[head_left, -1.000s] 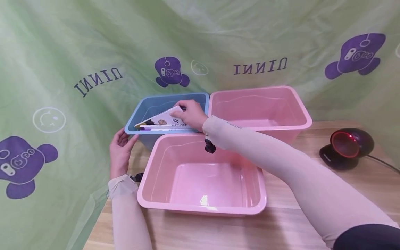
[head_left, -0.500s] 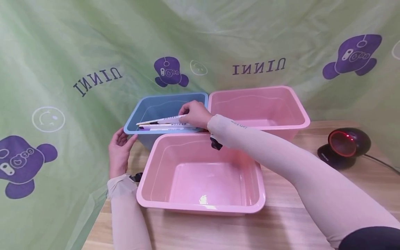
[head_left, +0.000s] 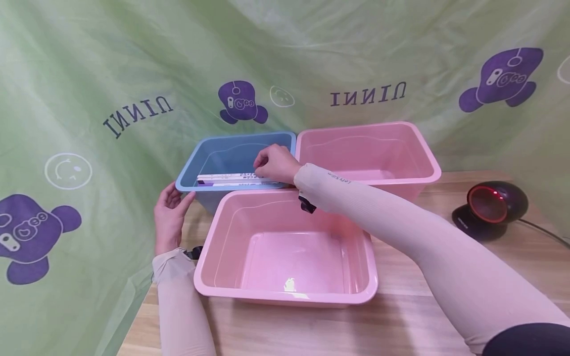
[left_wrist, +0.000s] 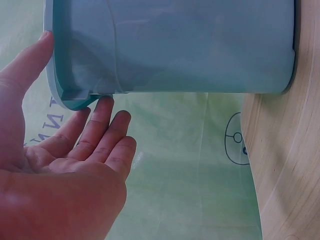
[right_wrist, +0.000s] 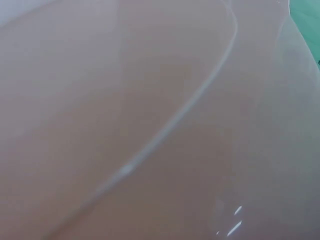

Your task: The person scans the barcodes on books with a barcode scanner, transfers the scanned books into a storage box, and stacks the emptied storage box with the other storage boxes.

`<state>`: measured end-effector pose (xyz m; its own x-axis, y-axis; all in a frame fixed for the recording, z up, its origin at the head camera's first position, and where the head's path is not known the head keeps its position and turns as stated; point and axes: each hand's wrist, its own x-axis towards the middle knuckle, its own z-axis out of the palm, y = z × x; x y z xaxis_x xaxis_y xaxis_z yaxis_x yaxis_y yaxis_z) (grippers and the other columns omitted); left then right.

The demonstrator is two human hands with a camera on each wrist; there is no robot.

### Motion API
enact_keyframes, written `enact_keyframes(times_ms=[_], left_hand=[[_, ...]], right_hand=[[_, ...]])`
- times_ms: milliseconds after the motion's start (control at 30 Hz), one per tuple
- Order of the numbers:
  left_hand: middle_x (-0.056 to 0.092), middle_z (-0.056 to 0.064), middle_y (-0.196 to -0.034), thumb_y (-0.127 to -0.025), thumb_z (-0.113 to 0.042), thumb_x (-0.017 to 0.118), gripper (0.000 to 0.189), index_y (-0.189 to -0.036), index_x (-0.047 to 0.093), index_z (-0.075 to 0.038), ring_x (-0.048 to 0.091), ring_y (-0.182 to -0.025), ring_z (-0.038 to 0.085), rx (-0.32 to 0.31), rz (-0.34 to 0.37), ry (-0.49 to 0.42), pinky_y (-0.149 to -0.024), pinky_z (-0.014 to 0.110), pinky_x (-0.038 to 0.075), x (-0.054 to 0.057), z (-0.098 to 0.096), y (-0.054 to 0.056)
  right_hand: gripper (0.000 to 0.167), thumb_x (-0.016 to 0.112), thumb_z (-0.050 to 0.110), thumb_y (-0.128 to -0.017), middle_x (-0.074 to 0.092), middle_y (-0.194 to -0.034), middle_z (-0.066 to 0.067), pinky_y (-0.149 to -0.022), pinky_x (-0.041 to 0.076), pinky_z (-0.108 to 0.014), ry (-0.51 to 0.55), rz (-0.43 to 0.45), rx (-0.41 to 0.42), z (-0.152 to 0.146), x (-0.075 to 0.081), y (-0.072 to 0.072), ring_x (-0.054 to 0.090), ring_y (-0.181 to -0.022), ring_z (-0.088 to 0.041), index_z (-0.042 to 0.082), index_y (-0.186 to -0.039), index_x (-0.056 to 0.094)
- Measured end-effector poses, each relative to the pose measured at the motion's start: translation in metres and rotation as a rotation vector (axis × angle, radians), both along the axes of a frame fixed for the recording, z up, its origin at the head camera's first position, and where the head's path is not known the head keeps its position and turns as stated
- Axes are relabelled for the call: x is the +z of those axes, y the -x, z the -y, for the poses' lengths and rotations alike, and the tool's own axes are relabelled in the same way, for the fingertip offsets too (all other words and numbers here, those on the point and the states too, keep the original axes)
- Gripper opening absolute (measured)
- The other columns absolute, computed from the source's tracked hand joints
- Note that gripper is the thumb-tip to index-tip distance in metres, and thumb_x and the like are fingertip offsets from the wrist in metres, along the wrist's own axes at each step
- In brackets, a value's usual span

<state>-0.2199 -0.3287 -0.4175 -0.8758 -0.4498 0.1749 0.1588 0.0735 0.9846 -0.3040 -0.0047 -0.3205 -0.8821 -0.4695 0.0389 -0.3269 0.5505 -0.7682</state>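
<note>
A blue bin [head_left: 236, 187] stands at the back left. Inside it, several thin white books [head_left: 222, 178] lie together along its near wall, with printed spines facing up. My right hand [head_left: 277, 162] reaches over this bin, curled fingers at the edge of the rearmost book; the hand hides its right end. At the bin's left corner, the thumb of my left hand [left_wrist: 75, 150] touches the rim and the relaxed fingers meet the outer side from below. In the right wrist view only the wall of a pink bin [right_wrist: 150, 100] shows, without the hand.
One pink bin [head_left: 286, 298] stands in front, under my right forearm; another pink bin [head_left: 431, 153] adjoins the blue one on the right. A black scanner [head_left: 496, 207] with a red-lit face and cable stands right on the wooden table [head_left: 418, 316]. A green printed curtain [head_left: 303, 44] hangs behind.
The rearmost book has tipped from a slant, its cover showing, to lie level against the others. My right hand has moved slightly right with it. The left hand has stayed put.
</note>
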Motion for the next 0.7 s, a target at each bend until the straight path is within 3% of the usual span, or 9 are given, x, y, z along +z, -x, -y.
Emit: enact_keyframes(times_ms=[167,300,500,700], left_hand=[[0.069,-0.007,-0.128,-0.097,-0.006,0.087,0.068,-0.159,0.059,-0.005,0.062,-0.127,0.011,0.007,0.008,-0.010,-0.111,0.017,0.051,0.000,0.000,0.001],[0.069,-0.004,-0.134,-0.096,-0.008,0.089,0.069,-0.158,0.060,-0.006,0.062,-0.130,0.012,0.019,0.023,-0.002,-0.121,0.023,0.049,0.002,0.000,0.000],[0.065,0.009,-0.154,-0.095,-0.013,0.091,0.071,-0.159,0.059,-0.005,0.059,-0.147,0.020,0.041,0.043,0.056,-0.139,0.033,0.035,0.006,0.002,-0.004],[0.058,0.019,-0.165,-0.095,-0.016,0.091,0.075,-0.160,0.057,-0.003,0.050,-0.161,0.028,0.056,0.038,0.097,-0.142,0.036,0.029,0.014,-0.002,-0.011]], right_hand=[[0.016,0.077,0.014,-0.101,0.082,-0.113,-0.006,-0.101,0.061,-0.033,0.011,-0.004,-0.008,-0.002,0.008,-0.001,0.072,-0.103,-0.019,0.010,-0.115,0.083],[0.019,0.076,0.016,-0.102,0.081,-0.116,-0.007,-0.099,0.061,-0.033,0.047,-0.020,-0.008,-0.006,0.024,-0.003,0.071,-0.105,-0.020,0.008,-0.119,0.082],[0.022,0.075,0.016,-0.103,0.080,-0.119,-0.009,-0.102,0.061,-0.034,0.054,-0.044,-0.011,-0.019,0.049,-0.010,0.071,-0.109,-0.022,0.007,-0.123,0.082],[0.024,0.074,0.011,-0.104,0.078,-0.122,-0.013,-0.104,0.062,-0.035,0.064,-0.018,-0.019,-0.039,0.057,-0.016,0.071,-0.110,-0.023,0.002,-0.126,0.079]])
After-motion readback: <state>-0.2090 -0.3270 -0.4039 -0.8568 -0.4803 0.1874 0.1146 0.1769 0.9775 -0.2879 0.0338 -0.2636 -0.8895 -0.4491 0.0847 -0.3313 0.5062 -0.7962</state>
